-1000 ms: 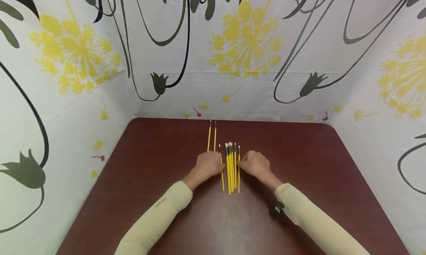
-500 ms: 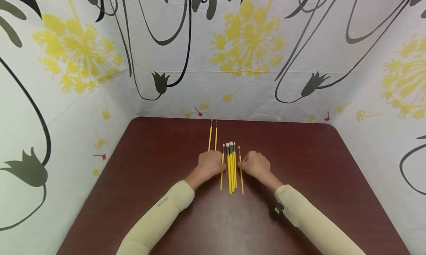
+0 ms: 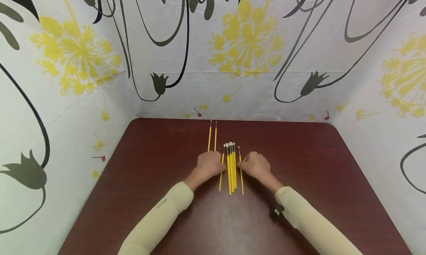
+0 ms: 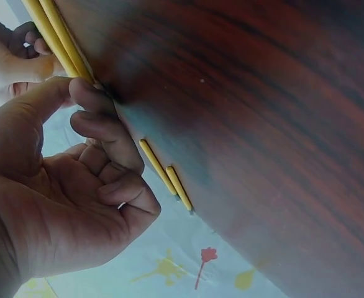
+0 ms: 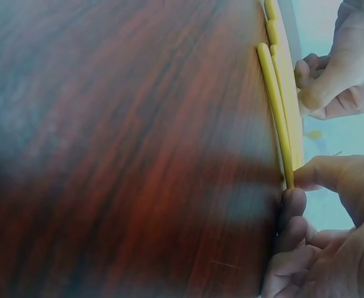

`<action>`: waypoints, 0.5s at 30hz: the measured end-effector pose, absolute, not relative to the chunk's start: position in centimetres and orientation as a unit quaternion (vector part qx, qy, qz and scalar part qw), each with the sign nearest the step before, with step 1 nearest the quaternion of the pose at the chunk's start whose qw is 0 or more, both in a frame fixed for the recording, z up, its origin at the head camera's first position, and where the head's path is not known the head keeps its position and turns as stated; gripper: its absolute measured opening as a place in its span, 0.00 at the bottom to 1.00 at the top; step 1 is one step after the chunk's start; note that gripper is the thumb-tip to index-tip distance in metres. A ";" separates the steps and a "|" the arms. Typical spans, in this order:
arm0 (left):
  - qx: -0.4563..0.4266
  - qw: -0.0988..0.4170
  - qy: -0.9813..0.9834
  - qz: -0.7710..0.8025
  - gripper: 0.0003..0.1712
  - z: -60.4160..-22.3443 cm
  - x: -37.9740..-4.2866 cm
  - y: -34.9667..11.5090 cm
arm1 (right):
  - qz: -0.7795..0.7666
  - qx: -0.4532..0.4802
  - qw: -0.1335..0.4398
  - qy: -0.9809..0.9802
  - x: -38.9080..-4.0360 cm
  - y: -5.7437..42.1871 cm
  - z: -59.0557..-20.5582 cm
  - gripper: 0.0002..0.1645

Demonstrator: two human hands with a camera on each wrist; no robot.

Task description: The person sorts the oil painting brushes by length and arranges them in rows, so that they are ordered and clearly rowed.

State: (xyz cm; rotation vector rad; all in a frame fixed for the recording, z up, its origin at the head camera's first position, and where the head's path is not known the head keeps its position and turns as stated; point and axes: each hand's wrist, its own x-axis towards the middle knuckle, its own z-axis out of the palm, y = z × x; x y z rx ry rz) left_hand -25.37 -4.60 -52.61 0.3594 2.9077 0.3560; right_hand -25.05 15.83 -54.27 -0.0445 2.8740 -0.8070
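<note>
Pinches a slim yellow brush (image 3: 220,181) between thumb and fingertips of the left hand (image 3: 209,164), at nine o'clock from a bunch of yellow-handled brushes (image 3: 232,170) lying on the dark red table (image 3: 213,229), and likewise a second slim brush (image 3: 242,181) in the right hand (image 3: 256,164), at three o'clock. Points every pale bristle tip roughly toward twelve o'clock. Cannot count the bunch surely, with handles overlapping even in the wrist views. Finds two more thin brushes (image 3: 209,136) near the far edge, at eleven o'clock from the bunch, lower ends hidden behind the left hand in the head view, but visible in the left wrist view. Loses both cream sleeves (image 3: 156,225) at the bottom edge. Cannot read the small lettering (image 3: 162,203) near the left cuff, nor make out the black object (image 3: 279,210) by the right one.
</note>
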 end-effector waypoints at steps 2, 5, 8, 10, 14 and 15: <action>0.121 0.102 0.979 0.129 0.26 -52.4 -25.4 -4.7 | -0.272 -0.011 0.078 0.959 -25.0 15.8 -54.4 0.31; 0.118 0.112 0.976 0.145 0.26 -52.1 -25.6 -4.9 | -0.275 -0.003 0.079 0.958 -25.0 15.8 -54.5 0.30; 0.113 0.119 0.974 0.158 0.27 -51.8 -25.9 -5.3 | -0.278 0.006 0.082 0.957 -25.1 15.9 -54.7 0.29; 0.108 0.123 0.972 0.167 0.29 -51.6 -26.2 -5.6 | -0.285 0.012 0.087 0.955 -25.1 15.9 -54.6 0.31; 0.099 0.132 0.967 0.194 0.33 -50.8 -26.9 -6.5 | -0.299 0.017 0.093 0.949 -25.4 15.9 -54.5 0.33; 0.097 0.133 0.966 0.199 0.34 -50.6 -27.1 -6.7 | -0.302 0.016 0.094 0.949 -25.5 15.9 -54.4 0.33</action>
